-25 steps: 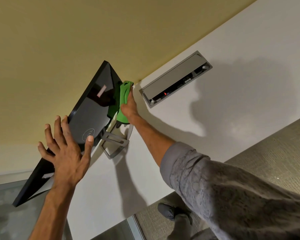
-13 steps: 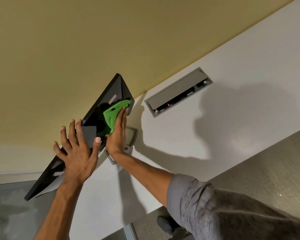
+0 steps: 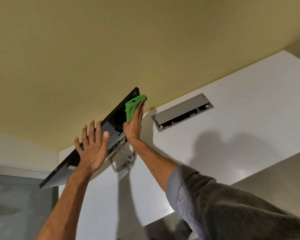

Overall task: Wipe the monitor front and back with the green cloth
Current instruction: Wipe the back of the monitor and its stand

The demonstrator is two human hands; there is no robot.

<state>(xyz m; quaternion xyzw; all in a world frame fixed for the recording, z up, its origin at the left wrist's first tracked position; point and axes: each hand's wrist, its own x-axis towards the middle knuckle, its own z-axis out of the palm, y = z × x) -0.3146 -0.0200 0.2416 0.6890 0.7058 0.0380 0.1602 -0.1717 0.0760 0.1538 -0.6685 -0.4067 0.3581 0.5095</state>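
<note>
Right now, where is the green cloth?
In the head view, the green cloth sits under the right hand, against the back of the black flat monitor near its top corner, left of the grey desk hatch.

Counts, head view:
- 1 black flat-panel monitor point(image 3: 113, 119), centre-left of frame, seen from the back.
- 1 grey metal stand base point(image 3: 122, 162), just below centre.
- 1 green cloth point(image 3: 131, 108), centre, at the monitor's upper corner.
- 2 bare hands: left hand point(image 3: 92, 149) centre-left, right hand point(image 3: 133, 126) centre.
- 1 grey fabric sleeve point(image 3: 223, 210), lower right.
- 1 white desk top point(image 3: 241, 139), right half and lower centre.
- 1 grey rectangular cable hatch point(image 3: 180, 110) set in the desk, centre-right.
- In the hatch: 1 red indicator light point(image 3: 172, 122).
- Also in the hatch, 2 round silver knobs: upper-right knob point(image 3: 207, 106), lower-left knob point(image 3: 161, 126).
- 1 yellow wall point(image 3: 111, 40), upper half.
</note>
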